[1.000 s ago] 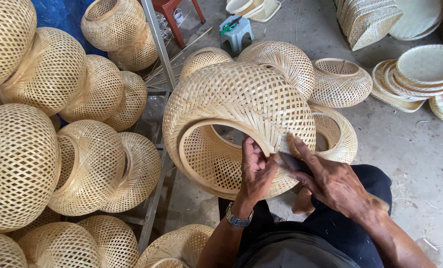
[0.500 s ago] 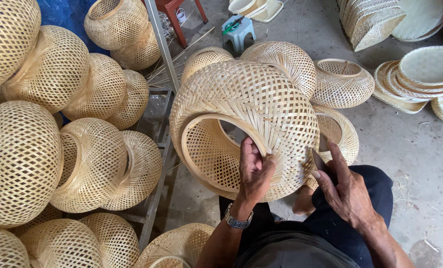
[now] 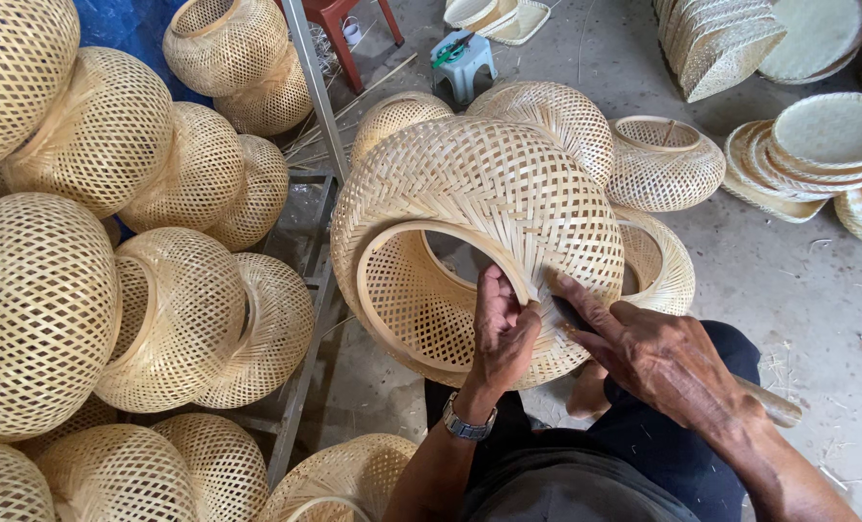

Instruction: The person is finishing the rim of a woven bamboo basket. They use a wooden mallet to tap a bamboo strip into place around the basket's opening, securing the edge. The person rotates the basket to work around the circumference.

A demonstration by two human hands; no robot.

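A large round woven bamboo basket [image 3: 489,188] lies tilted on my lap, its open ring-shaped mouth facing me. My left hand [image 3: 502,333], with a wristwatch, grips the lower right part of the rim, thumb inside the opening. My right hand [image 3: 658,358] is closed on a knife [image 3: 572,314]. The dark blade lies against the weave just right of the rim, and the wooden handle sticks out behind my wrist. The two hands sit close together at the basket's near edge.
Several similar woven baskets [image 3: 160,319] are stacked on a metal rack [image 3: 301,372] at the left. More baskets [image 3: 665,159] sit behind the one I hold. Flat woven trays [image 3: 832,135] are piled at the right on the concrete floor, with a small stool [image 3: 462,60] beyond.
My right hand drew back from the basket, then returned with the blade against the weave near the rim. The basket shifted slightly. My left hand kept its grip on the rim.
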